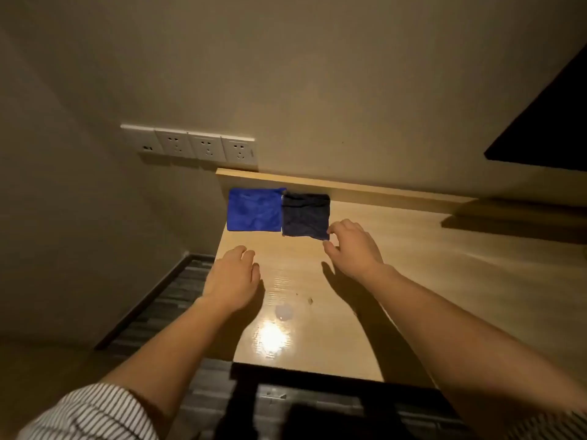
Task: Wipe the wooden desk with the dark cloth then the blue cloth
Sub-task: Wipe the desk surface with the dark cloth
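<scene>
Wooden surface, two flat cloths.
Square blue cloth touching dark navy cloth; right hand fingers spread at its corner; left hand released.

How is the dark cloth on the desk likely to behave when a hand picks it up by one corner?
The dark cloth looks thin and creased, so it will probably droop limply. It lies flat, seemingly light. Its edge meets the blue cloth, which may shift. The right hand, open, is at its near corner.
</scene>
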Motion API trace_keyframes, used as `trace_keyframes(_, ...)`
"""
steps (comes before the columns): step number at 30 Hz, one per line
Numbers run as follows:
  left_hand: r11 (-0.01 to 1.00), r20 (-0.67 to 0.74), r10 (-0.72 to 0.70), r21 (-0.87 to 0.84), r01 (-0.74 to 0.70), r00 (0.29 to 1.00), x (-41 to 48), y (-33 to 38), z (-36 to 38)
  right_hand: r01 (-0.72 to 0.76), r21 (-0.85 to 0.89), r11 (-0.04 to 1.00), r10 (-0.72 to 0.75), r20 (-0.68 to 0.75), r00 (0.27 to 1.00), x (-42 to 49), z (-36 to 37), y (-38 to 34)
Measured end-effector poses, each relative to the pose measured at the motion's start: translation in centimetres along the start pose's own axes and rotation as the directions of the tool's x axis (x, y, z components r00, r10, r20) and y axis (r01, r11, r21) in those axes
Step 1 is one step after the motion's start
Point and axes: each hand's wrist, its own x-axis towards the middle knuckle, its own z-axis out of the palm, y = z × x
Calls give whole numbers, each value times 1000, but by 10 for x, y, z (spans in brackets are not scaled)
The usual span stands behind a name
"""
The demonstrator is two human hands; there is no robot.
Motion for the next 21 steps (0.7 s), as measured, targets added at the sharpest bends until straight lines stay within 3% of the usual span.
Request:
trace_keyframes(5, 1000, 85, 12, 16, -14, 996, 23, -49, 48, 41, 3, 999, -41, 13, 999, 74, 39, -3)
trace_keyframes(12, 1000, 59, 4, 17, -5, 998, 34, -70, 91, 76, -11, 997, -75, 76, 994, 145, 97, 2)
trace_keyframes(21, 999, 10, 53, -9, -53, 999, 34, -73, 94, 67, -171, 983, -47, 119, 992, 132, 132, 12)
